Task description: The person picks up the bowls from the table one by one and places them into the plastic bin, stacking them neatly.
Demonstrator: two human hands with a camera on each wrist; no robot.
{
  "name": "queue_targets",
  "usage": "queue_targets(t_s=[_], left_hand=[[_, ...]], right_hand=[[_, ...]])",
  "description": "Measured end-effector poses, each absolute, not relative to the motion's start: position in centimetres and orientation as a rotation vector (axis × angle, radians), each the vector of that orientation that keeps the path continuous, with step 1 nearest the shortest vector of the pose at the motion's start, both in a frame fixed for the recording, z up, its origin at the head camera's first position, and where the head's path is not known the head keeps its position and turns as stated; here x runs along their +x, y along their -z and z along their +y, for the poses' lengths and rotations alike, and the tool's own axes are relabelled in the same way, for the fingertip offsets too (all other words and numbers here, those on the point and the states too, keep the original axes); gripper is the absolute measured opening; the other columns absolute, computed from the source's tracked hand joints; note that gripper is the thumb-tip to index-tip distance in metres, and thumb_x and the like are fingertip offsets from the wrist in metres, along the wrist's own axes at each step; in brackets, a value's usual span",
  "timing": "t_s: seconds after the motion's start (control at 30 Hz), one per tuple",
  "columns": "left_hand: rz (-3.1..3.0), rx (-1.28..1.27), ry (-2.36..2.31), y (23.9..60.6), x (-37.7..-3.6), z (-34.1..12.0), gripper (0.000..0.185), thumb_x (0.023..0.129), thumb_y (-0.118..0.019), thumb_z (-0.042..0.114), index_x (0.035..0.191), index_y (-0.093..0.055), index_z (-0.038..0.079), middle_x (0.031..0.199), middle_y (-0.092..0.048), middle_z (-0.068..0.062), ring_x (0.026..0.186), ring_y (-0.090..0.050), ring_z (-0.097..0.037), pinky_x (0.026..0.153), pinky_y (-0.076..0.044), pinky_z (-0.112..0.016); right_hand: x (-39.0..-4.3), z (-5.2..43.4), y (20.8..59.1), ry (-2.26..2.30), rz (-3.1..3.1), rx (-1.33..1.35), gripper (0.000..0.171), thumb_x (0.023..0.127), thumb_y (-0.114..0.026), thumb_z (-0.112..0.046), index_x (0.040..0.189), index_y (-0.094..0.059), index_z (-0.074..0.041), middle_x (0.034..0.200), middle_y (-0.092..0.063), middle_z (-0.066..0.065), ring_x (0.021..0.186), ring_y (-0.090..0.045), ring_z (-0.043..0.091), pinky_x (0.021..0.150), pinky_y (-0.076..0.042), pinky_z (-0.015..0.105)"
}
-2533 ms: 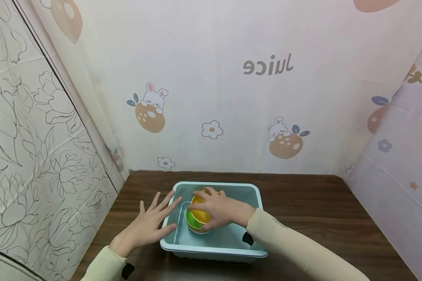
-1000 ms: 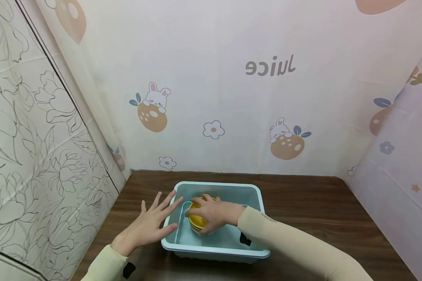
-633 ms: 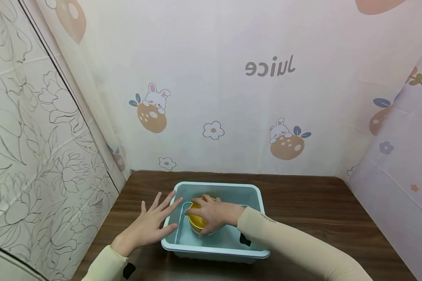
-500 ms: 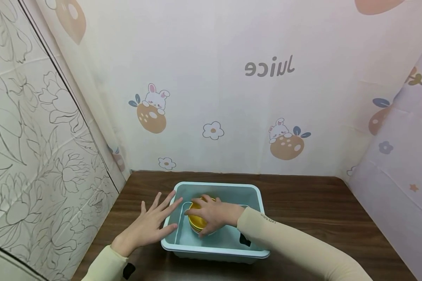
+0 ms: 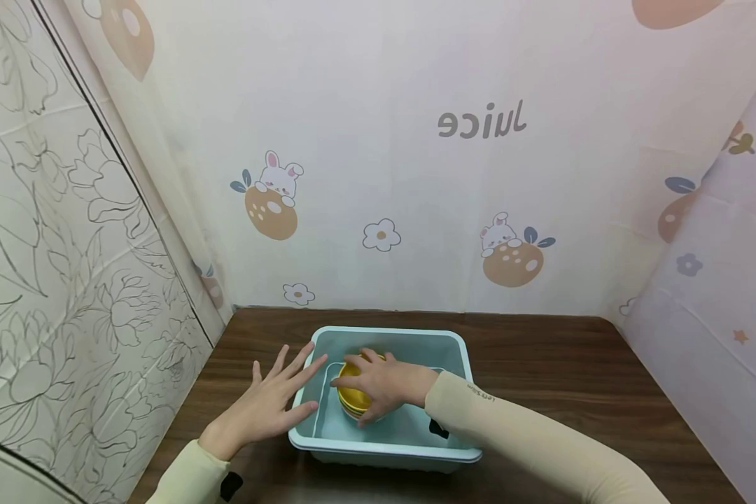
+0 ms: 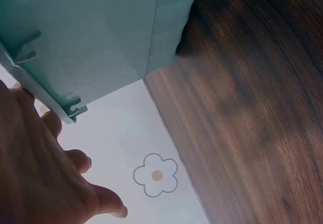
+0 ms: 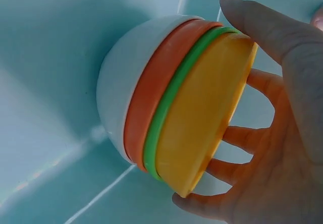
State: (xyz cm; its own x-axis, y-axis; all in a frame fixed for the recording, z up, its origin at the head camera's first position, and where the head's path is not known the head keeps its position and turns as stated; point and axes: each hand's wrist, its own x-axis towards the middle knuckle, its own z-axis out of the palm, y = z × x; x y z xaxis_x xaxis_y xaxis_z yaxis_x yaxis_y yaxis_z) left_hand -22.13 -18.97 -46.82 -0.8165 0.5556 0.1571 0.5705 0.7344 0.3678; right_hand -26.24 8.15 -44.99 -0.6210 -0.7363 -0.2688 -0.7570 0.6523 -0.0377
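Stacked plastic bowls point(image 5: 354, 392) sit nested one inside another on the floor of a pale teal rectangular plastic tub point(image 5: 390, 334). In the right wrist view the stack point(image 7: 171, 103) shows, from the outside inward, a white bowl, an orange bowl, a green bowl and a yellow bowl on top. The stack stands toward the tub's left wall, nearer its front rim than its back rim.

Right hand point(image 5: 384, 383) reaches over the tub's right side and lies on the stack from above. Its fingers point(image 7: 242, 135) are curled round the rim of the yellow bowl, with the thumb point(image 7: 262, 24) on the far side of the rim; the hand grips the stack. A cream sleeve point(image 5: 516, 441) covers the right forearm.

Left hand point(image 5: 266, 406) lies outside the tub, against its left wall. The fingers are straight and spread; the fingertips point(image 5: 318, 360) touch the tub's left rim near its back left corner, and the thumb touches the same rim lower down. The hand holds nothing. In the left wrist view the hand point(image 6: 40, 173) appears beside the tub's ribbed outer wall point(image 6: 101, 47).

Tub position: on a dark brown wood-grain table point(image 5: 554, 364), near the table's front edge and left of its centre. Printed fabric backdrop point(image 5: 416, 175) with rabbits, flowers and the mirrored word "Juice" closes the table's back edge and both sides.
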Motion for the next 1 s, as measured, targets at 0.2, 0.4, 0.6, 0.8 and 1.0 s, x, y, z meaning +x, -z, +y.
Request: queue_targets(t_s=[0.2,0.4,0.6,0.8,1.0], left_hand=[[-2.898,-0.935,0.610,46.8,-22.3,-19.4,0.069,0.102,-0.051,0.058,0.163,-0.021,0.045,0.174,-0.013,0.002,0.154,-0.013,-0.054,0.099,-0.010,-0.093],[-2.875,-0.934,0.580,47.0,-22.8,-19.0,0.069,0.102,-0.052,0.058,0.163,-0.025,0.042,0.174,-0.015,0.001,0.155,-0.015,-0.053,0.101,-0.010,-0.092],[-2.889,-0.936,0.582,47.2,-22.6,-18.6,0.070,0.101,-0.052,0.058,0.164,-0.027,0.037,0.174,-0.014,0.002,0.155,-0.015,-0.052,0.102,-0.010,-0.092],[-2.880,-0.933,0.631,47.1,-22.2,-18.6,0.069,0.101,-0.052,0.059,0.163,-0.030,0.036,0.174,-0.016,0.001,0.153,-0.018,-0.054,0.103,-0.015,-0.090],[-2.865,-0.932,0.689,47.2,-22.2,-18.4,0.070,0.101,-0.053,0.058,0.163,-0.030,0.035,0.174,-0.016,0.002,0.155,-0.016,-0.051,0.105,-0.017,-0.088]], right_hand=[[-26.2,8.2,44.0,-0.133,2.608,-1.194,0.084,0.085,-0.075,-0.063,0.157,-0.035,-0.049,0.167,-0.028,0.005,0.150,-0.030,0.035,0.108,-0.044,0.066],[-26.3,9.6,41.5,-0.078,2.630,-1.102,0.085,0.083,-0.077,-0.063,0.156,-0.036,-0.050,0.168,-0.027,0.006,0.153,-0.024,0.035,0.113,-0.036,0.069],[-25.7,11.5,39.5,-0.014,2.647,-1.081,0.076,0.089,-0.075,-0.054,0.156,-0.039,-0.045,0.169,-0.026,0.009,0.154,-0.024,0.040,0.114,-0.035,0.069],[-25.2,14.2,37.5,0.101,2.731,-1.017,0.075,0.090,-0.077,-0.049,0.156,-0.042,-0.040,0.169,-0.028,0.012,0.154,-0.024,0.043,0.112,-0.034,0.072],[-24.5,17.8,36.1,0.240,2.838,-0.953,0.081,0.089,-0.078,-0.048,0.158,-0.041,-0.033,0.166,-0.032,0.015,0.149,-0.033,0.043,0.109,-0.039,0.071]])
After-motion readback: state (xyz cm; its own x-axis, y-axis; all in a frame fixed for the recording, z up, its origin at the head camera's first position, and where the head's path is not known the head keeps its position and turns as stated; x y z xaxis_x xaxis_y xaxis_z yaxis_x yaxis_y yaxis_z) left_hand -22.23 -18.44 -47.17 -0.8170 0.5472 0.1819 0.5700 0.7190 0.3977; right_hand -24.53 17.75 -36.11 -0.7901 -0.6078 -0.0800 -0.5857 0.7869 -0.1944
